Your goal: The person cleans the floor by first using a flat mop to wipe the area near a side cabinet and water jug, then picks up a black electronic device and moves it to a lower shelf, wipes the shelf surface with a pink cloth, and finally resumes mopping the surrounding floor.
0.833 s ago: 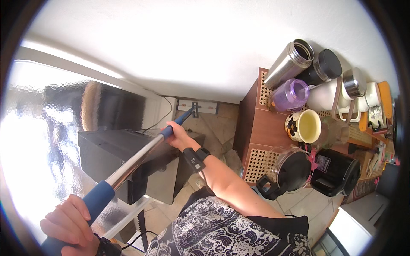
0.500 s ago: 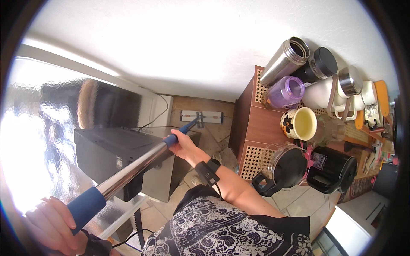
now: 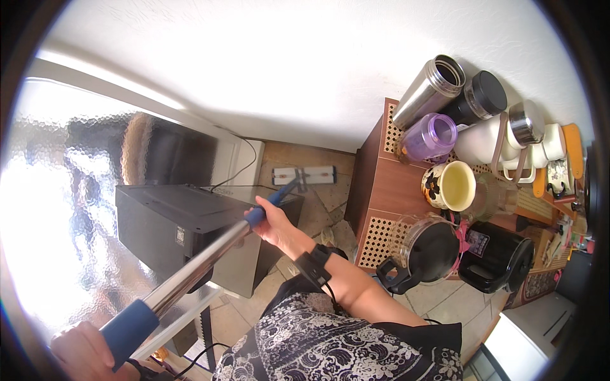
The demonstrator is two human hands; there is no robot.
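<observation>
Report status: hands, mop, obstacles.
Left hand closed on upper blue grip; right hand on lower blue grip. Mop head on tiled floor. Brown cabinet to its right, not touching.

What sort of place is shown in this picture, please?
Probably a home kitchen or the corner of a dining room: a brown cabinet bears a flowered mug, a glass jug with a black lid and a steel flask.
</observation>
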